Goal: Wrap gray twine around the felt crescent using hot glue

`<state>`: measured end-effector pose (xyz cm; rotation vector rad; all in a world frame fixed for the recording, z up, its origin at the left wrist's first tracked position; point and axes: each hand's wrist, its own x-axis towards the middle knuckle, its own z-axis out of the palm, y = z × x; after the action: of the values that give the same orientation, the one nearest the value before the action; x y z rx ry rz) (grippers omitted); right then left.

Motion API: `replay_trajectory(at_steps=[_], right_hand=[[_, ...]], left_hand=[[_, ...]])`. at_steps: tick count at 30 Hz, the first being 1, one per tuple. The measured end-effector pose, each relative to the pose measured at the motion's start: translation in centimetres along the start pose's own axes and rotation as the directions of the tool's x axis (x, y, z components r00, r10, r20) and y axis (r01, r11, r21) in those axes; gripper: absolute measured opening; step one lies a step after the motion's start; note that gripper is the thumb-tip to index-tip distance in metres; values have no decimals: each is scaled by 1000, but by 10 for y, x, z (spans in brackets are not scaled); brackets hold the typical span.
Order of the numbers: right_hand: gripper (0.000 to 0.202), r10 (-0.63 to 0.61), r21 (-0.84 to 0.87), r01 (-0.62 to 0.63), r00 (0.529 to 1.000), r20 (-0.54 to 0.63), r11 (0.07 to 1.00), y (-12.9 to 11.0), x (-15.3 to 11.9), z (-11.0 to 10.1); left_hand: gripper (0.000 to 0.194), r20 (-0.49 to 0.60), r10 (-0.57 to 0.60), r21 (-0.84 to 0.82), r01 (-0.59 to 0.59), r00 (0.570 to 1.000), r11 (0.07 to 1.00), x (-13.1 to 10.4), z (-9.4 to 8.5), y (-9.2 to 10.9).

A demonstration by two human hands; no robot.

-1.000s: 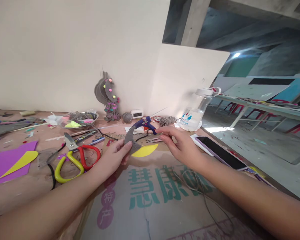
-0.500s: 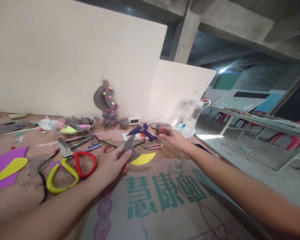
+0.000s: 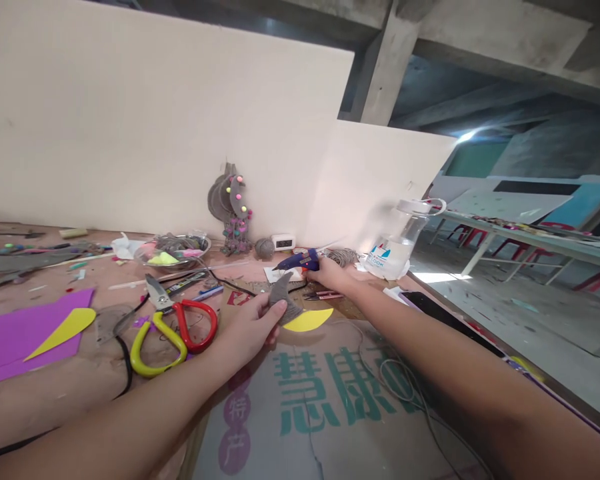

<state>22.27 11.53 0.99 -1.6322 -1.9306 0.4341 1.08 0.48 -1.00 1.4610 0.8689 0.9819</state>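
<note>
Pinched between the thumb and fingers of my left hand (image 3: 250, 328) is a grey crescent piece (image 3: 284, 297) with a ribbed, yarn-like surface. A yellow leaf-shaped piece (image 3: 310, 321) lies just right of it, over the cardboard. Further back, my right hand (image 3: 330, 275) is closed around the handle of a blue hot glue gun (image 3: 299, 260), whose nozzle points left above a small white card (image 3: 274, 274). Small pink-handled thread snips (image 3: 325, 295) rest below that hand. The fingers behind the glue gun are partly hidden.
Red-and-yellow scissors (image 3: 173, 320) lie left of my left forearm, beside purple sheets (image 3: 40, 333). A tray of bits (image 3: 200, 252), a yarn ball (image 3: 264, 249) and a small clock (image 3: 283, 242) stand behind. A water bottle (image 3: 397, 243) is at right; loose cord (image 3: 405, 380) crosses the cardboard.
My right hand has moved left and closed on the glue gun's handle. My left hand still holds the grey crescent. The view has shifted slightly, so things appear further right.
</note>
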Motion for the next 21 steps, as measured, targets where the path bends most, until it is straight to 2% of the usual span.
replay_trajectory(at_steps=[5, 10, 13, 16, 19, 21], right_hand=[[19, 12, 63, -11, 1000, -21, 998, -5, -9, -14], [19, -15, 216, 7, 999, 36, 976, -5, -26, -38], [23, -57, 288, 37, 996, 62, 957, -5, -51, -48], [24, -86, 344, 56, 994, 73, 937, -10, -83, -50], [27, -83, 406, 71, 996, 13, 911, -13, -111, -46], [30, -47, 363, 51, 999, -20, 930, -10, -124, -42]], left_hand=[[29, -4, -1, 2, 1, 1000, 1000, 0, 0, -1], [30, -12, -5, 5, 5, 1000, 1000, 1, -1, -2], [29, -14, 6, 60, -5, 1000, 998, -1, -1, -1], [28, -18, 1, 97, 1, 1000, 995, -2, -2, -1], [27, -40, -9, 97, 13, 999, 995, -4, -2, -1], [26, -65, -6, 120, 14, 998, 993, -5, -3, 0]])
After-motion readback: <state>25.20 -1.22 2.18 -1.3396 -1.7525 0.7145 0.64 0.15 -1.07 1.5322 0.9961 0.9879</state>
